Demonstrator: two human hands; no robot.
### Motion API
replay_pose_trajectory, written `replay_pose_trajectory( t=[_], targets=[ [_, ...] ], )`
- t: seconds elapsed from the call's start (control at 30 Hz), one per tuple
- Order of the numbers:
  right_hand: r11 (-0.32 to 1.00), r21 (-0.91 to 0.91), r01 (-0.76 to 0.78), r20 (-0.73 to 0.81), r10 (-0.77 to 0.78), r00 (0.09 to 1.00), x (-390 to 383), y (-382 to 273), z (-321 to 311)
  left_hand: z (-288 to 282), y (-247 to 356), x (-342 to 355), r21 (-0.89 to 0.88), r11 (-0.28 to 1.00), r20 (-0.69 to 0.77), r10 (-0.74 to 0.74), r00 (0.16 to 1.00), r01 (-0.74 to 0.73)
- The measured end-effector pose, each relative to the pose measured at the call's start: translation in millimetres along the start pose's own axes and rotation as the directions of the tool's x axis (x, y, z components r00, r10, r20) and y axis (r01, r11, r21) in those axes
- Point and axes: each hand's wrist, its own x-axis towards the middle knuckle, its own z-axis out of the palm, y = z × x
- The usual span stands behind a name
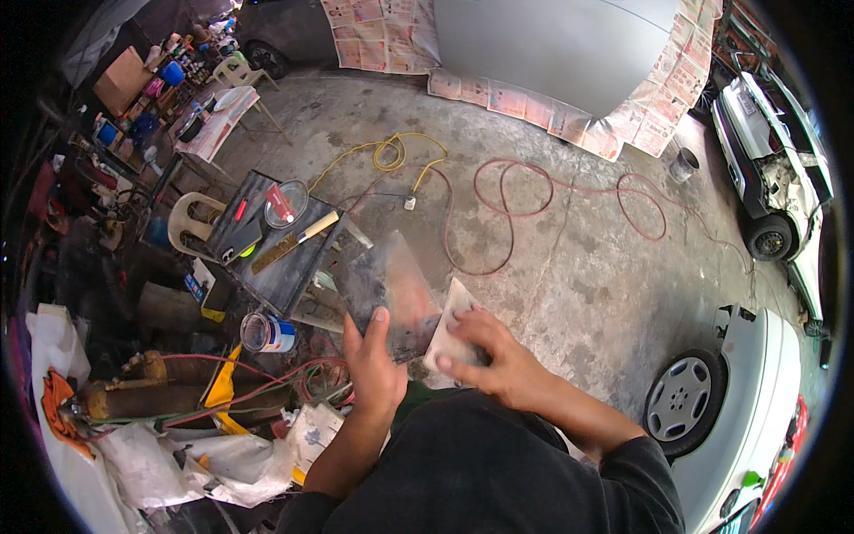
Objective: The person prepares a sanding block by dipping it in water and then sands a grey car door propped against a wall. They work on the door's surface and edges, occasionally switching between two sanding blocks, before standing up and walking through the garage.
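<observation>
My left hand (375, 363) grips a thin, smudged translucent sheet (394, 269) by its lower part, thumb on its face. My right hand (480, 360) holds a pale, flat, squarish pad or spreader (442, 322) at the sheet's right edge, fingers bent over it; whether the two touch is hard to tell. Beyond my left hand is a small dark table (279, 279) bearing a wooden-handled flat tool (316, 227), a round tin or lid (286, 200), a red tool (241, 210) and a dark object (240, 240). An open paint can (277, 334) sits lower left.
Air hoses (507, 214) loop across the concrete floor (560, 258). A paper-masked grey panel (551, 49) is ahead, white cars (752, 400) at right. Plastic chairs (191, 230), a cluttered bench (213, 116), a bucket (683, 165) and gas cylinders (142, 400) stand around.
</observation>
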Motion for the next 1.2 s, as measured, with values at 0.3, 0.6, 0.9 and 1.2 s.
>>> replay_pose_trajectory(
  t=[0.3,0.6,0.9,1.2],
  targets=[
    [0.939,0.254,-0.231,-0.143,0.273,0.951,-38,52,11,-5,18,-3,0.223,0.974,-0.071,0.063,0.996,-0.046],
    [-0.133,0.981,-0.140,0.192,0.742,0.642,-40,42,8,-8,13,3,0.064,0.996,-0.156,-0.045,0.987,0.056],
    [0.971,-0.132,-0.199,-0.080,0.190,0.979,-8,15,-22,-14,9,0,0.380,0.904,0.149,0.149,0.978,-0.196],
    [0.904,-0.412,0.118,0.149,-0.061,0.987,2,-3,-4,-8,11,-10,0.570,0.779,0.095,0.253,0.963,-0.261]
  ],
)
